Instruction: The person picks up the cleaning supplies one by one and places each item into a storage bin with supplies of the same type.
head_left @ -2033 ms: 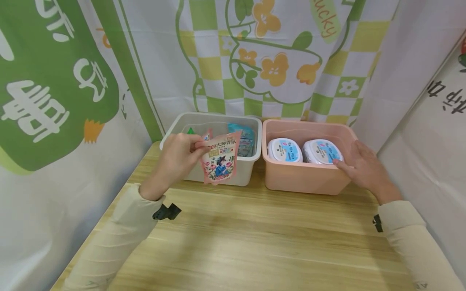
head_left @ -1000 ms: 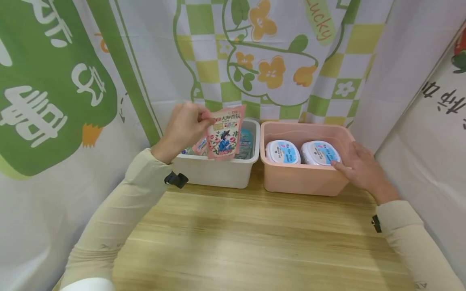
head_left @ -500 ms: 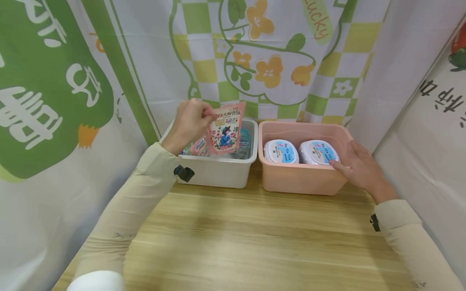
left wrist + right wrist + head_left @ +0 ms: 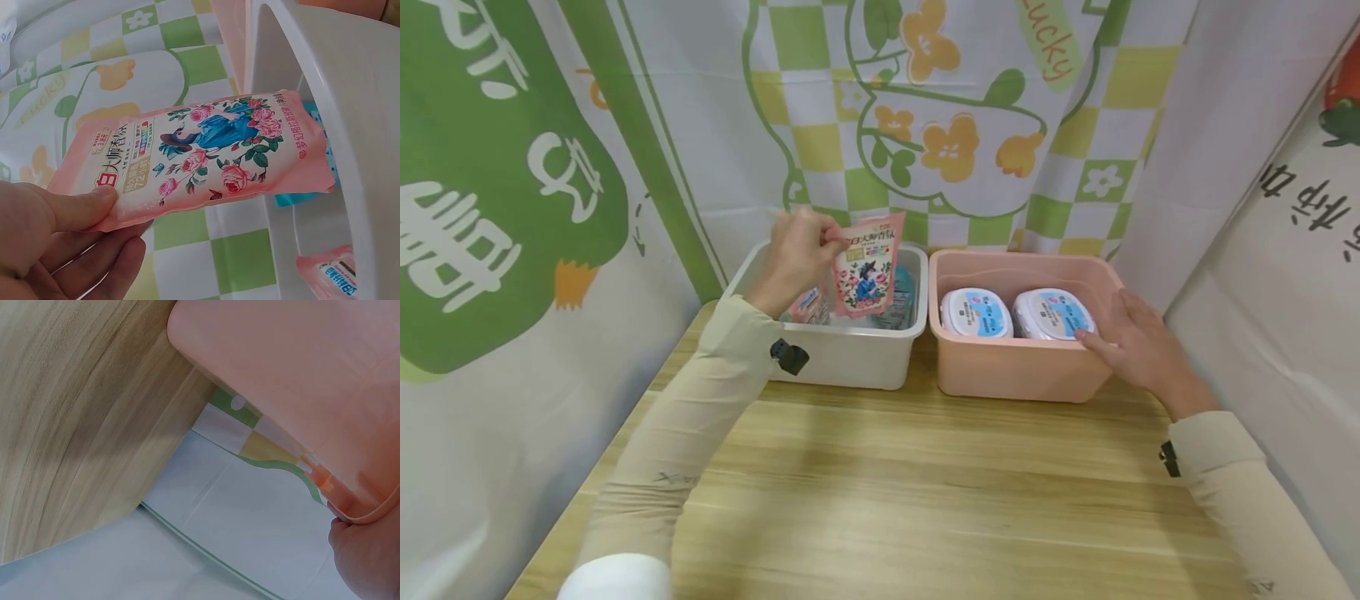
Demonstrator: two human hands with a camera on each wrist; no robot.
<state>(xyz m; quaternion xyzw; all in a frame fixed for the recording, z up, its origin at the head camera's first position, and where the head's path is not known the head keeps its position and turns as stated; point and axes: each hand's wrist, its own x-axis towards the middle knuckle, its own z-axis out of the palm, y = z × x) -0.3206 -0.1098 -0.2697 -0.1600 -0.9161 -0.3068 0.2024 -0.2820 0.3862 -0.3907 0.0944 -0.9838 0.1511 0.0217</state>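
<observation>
My left hand [image 4: 797, 257] pinches a pink pouch [image 4: 865, 279] by its upper left corner, between thumb and fingers. Printed with roses and a figure in blue, the pouch hangs over the white bin [image 4: 850, 358], its lower end overlapping the bin's opening. Inside that bin lie another pink pouch [image 4: 811, 308] and a blue-green pack [image 4: 902, 287]. My right hand [image 4: 1150, 350] rests on the right front corner of the pink bin [image 4: 1022, 371], fingers along the side rim and thumb across the front rim. Two white-lidded tubs [image 4: 976, 312] sit in the pink bin.
The two bins stand side by side at the back of a wooden table [image 4: 925, 483]. Behind them hangs a green-and-yellow checked cloth [image 4: 947, 150]. White fabric walls [image 4: 1247, 275] with printed lettering close off both sides.
The pouch and my left hand have gone up and back from in front of the white bin to above it, then slightly right. My right hand has stayed on the pink bin's corner.
</observation>
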